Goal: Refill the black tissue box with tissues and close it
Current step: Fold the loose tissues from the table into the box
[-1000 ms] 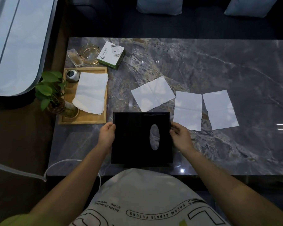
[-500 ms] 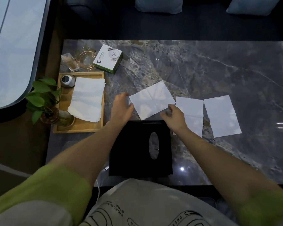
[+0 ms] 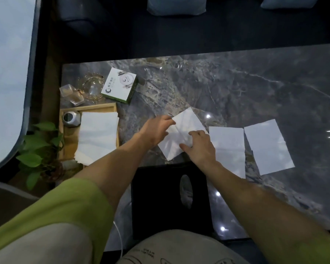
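The black tissue box (image 3: 160, 204) sits at the table's near edge, closed side up, with its oval opening (image 3: 186, 188) showing. Just beyond it lies a white tissue (image 3: 182, 123), turned at an angle and creased. My left hand (image 3: 156, 130) pinches that tissue's left edge. My right hand (image 3: 199, 147) rests on its right half, with thumb and fingers gripping the sheet. Two more flat tissues (image 3: 227, 147) (image 3: 268, 145) lie to the right. A stack of tissues (image 3: 98, 136) rests on the wooden tray (image 3: 88, 107).
Along the table's left side are a small metal jar (image 3: 71, 118) on the tray, a potted plant (image 3: 38, 151), a white-green box (image 3: 120, 85), a glass ashtray (image 3: 92, 86) and a clear lidded container (image 3: 71, 94). A white cable (image 3: 119, 242) hangs off the near edge.
Both hands let go of the black box, reached forward and took hold of the left tissue. The tissue has turned and creased. The box stays at the near edge.
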`<act>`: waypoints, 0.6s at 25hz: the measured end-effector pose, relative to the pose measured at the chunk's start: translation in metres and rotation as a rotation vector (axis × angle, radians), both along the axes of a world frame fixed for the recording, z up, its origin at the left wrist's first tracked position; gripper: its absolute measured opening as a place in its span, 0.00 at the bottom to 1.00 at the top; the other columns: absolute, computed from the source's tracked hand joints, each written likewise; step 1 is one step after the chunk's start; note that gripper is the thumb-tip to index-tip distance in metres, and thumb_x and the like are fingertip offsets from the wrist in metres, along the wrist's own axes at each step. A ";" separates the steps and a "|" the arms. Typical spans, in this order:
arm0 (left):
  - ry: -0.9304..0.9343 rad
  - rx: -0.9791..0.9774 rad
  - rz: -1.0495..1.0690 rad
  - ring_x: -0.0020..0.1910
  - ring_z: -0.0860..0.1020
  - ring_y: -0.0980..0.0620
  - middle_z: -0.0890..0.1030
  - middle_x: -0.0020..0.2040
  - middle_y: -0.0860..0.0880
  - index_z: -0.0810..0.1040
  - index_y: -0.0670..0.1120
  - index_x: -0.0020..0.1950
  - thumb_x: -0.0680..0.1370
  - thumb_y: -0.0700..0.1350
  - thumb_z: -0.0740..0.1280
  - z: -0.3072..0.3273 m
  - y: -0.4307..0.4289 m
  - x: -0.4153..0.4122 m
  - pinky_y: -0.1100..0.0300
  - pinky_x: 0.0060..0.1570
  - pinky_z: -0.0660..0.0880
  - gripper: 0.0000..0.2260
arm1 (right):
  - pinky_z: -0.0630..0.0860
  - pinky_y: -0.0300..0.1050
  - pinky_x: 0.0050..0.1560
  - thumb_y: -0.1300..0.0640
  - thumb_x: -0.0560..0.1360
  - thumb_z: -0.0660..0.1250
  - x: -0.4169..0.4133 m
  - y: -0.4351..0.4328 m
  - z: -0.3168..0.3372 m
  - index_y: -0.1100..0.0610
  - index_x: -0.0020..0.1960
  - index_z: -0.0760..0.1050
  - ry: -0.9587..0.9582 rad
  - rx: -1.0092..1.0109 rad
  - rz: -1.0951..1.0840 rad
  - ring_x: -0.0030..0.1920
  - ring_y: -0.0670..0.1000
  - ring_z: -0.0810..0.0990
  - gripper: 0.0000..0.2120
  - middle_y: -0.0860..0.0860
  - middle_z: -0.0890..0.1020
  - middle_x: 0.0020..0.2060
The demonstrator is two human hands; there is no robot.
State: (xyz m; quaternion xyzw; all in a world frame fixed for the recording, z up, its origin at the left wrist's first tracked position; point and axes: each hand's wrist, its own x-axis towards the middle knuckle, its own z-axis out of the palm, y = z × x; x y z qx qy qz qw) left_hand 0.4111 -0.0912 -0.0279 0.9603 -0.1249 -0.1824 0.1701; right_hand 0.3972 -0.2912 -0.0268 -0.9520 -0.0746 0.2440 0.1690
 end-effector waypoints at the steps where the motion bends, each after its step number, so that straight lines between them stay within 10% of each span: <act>1: 0.010 -0.004 -0.027 0.64 0.73 0.41 0.74 0.68 0.43 0.73 0.44 0.68 0.75 0.39 0.69 -0.001 0.001 0.007 0.49 0.58 0.71 0.21 | 0.72 0.52 0.61 0.42 0.74 0.68 0.000 0.004 -0.001 0.54 0.67 0.71 -0.021 -0.005 0.003 0.63 0.57 0.72 0.26 0.54 0.74 0.64; 15: 0.075 0.183 -0.222 0.57 0.75 0.44 0.75 0.59 0.45 0.76 0.45 0.61 0.76 0.39 0.66 -0.016 -0.011 0.035 0.54 0.40 0.71 0.13 | 0.58 0.52 0.74 0.53 0.74 0.69 0.022 -0.001 -0.028 0.58 0.67 0.71 -0.083 -0.022 0.208 0.75 0.56 0.62 0.23 0.56 0.68 0.73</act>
